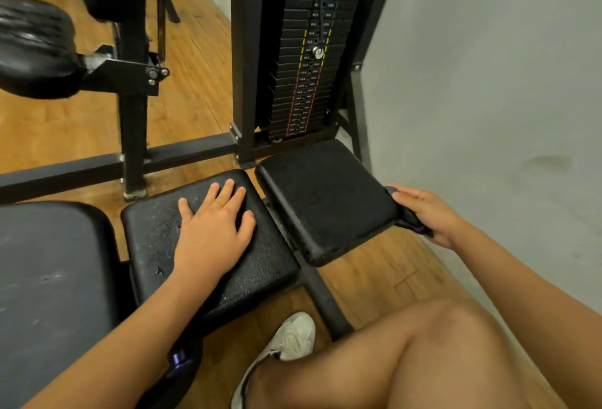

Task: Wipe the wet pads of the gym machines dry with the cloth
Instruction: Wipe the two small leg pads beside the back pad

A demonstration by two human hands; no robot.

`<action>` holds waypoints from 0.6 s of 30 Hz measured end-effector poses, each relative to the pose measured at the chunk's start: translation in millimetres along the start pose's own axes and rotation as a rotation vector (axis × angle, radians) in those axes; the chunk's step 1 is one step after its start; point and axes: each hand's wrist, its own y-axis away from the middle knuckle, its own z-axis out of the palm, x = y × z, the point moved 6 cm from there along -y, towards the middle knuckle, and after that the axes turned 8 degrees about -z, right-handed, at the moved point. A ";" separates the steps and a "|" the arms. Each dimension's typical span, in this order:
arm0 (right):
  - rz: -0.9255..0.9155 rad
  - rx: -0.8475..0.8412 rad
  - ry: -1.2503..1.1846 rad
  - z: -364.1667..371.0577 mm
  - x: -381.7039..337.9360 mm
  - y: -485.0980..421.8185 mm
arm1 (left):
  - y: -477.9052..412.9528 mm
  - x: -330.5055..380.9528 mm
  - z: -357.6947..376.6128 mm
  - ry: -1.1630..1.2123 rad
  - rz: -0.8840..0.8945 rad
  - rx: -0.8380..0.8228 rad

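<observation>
Two black square pads sit side by side low on the machine. My left hand rests flat, fingers spread, on the left pad, which shows water drops near its left side. My right hand grips a dark cloth against the right edge of the right pad. Most of the cloth is hidden under my fingers. A larger black seat pad lies at the left.
The black weight stack and its frame stand just behind the pads. A grey wall runs close on the right. A round black roller pad is at upper left. My bent knee and white shoe are on the wooden floor below.
</observation>
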 end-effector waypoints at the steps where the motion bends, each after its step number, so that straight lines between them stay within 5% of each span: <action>1: -0.005 0.006 0.010 3.6 -3.2 -1.8 | 1.0 0.7 -0.5 0.001 0.003 -0.003; 7: -0.022 0.170 -0.031 27.0 -12.2 -18.5 | 26.9 -14.2 1.8 -0.051 0.177 -0.114; 13: -0.107 0.857 -0.136 33.0 24.6 31.7 | 72.6 -44.0 -5.6 0.021 0.193 -0.095; 18: -0.338 1.008 -0.277 130.1 23.9 101.9 | 71.9 -42.5 -3.8 -0.009 0.183 -0.094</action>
